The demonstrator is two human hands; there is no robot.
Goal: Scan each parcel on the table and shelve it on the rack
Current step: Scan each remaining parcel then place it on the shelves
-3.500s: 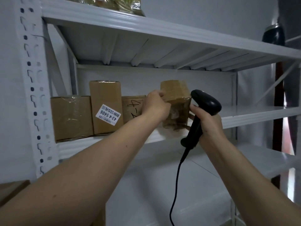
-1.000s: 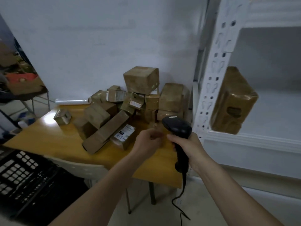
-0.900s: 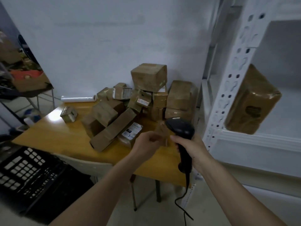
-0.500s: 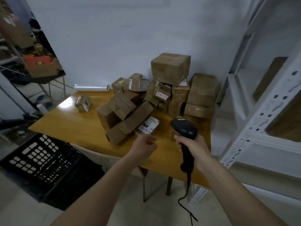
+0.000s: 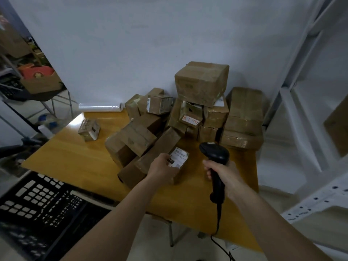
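Although at least one brown box [image 5: 337, 129] already stands on the white rack [image 5: 301, 102] at the right, most of the job looks undone: a jumbled heap of parcels [image 5: 188, 113] covers the back of the wooden table [image 5: 75, 157], none of them scanned yet as far as I can judge. At the near edge of that heap, the left hand [image 5: 162, 169] curls its fingers over a small box [image 5: 178, 162], grasping it while it rests on the tabletop. Its white printed label faces up, partly under the fingers, beside a long flat carton [image 5: 150, 159]. Just to the right, the right hand [image 5: 224, 171] is clenched round the handle of the black corded scanner [image 5: 214, 157], its head aimed toward the pile, not quite at the label
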